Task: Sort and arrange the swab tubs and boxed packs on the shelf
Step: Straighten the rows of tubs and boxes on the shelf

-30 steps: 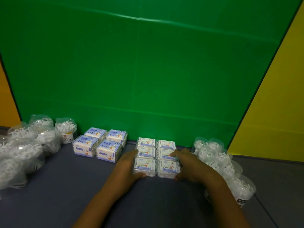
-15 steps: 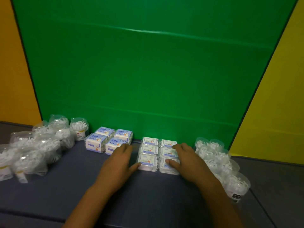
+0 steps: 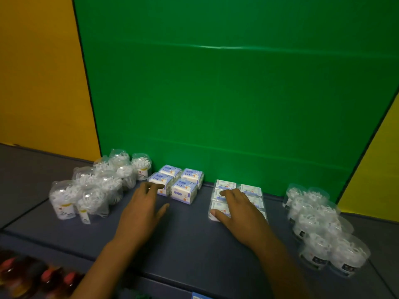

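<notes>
On the dark grey shelf [image 3: 185, 236] stand several flat clear packs [image 3: 250, 189] in two rows at the middle right; my right hand [image 3: 237, 210] lies flat on them, fingers straight. A block of several blue-and-white boxed packs [image 3: 183, 183] sits to their left. My left hand [image 3: 142, 208] hovers by that block, its fingertips at the front-left box, fingers relaxed and holding nothing. Clear swab tubs cluster at the left [image 3: 95, 190] and at the right [image 3: 319, 225].
A green panel [image 3: 216, 93] backs the shelf, with yellow panels [image 3: 38, 72] on both sides. Dark bottles with red caps [image 3: 32, 277] show on a lower level at the bottom left. The shelf's front edge runs along the bottom.
My left hand left the flat clear packs and moved left to the blue boxed packs. My right hand stayed on the flat packs. The view swung left and down.
</notes>
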